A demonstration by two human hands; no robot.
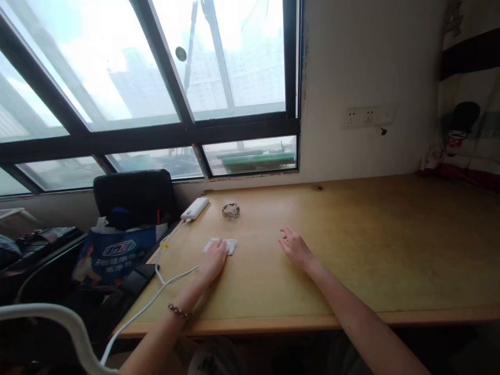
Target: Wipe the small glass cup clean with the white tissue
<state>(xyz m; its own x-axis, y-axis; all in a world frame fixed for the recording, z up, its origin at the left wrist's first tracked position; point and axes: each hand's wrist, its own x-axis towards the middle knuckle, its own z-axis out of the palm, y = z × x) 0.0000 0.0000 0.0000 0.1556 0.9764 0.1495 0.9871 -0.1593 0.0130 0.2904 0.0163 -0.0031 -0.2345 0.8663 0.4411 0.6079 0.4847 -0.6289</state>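
Observation:
On the left part of the wooden table, my left hand (214,258) rests on a small white cloth or tissue (232,245), its fingers pressed together over it. My right hand (296,247) is at the middle of the table, fingers apart and slightly curled, holding nothing. A silvery round bracelet-like object (230,211) lies beyond my left hand. Further left, a white power bank (195,208) has a cable plugged into its near end. A beaded bracelet is around my left wrist.
The white cable (164,285) runs past my left forearm over the table's left edge. A black chair (135,198) and a blue bag (113,255) stand left of the table (390,245). Wall and window border its far side.

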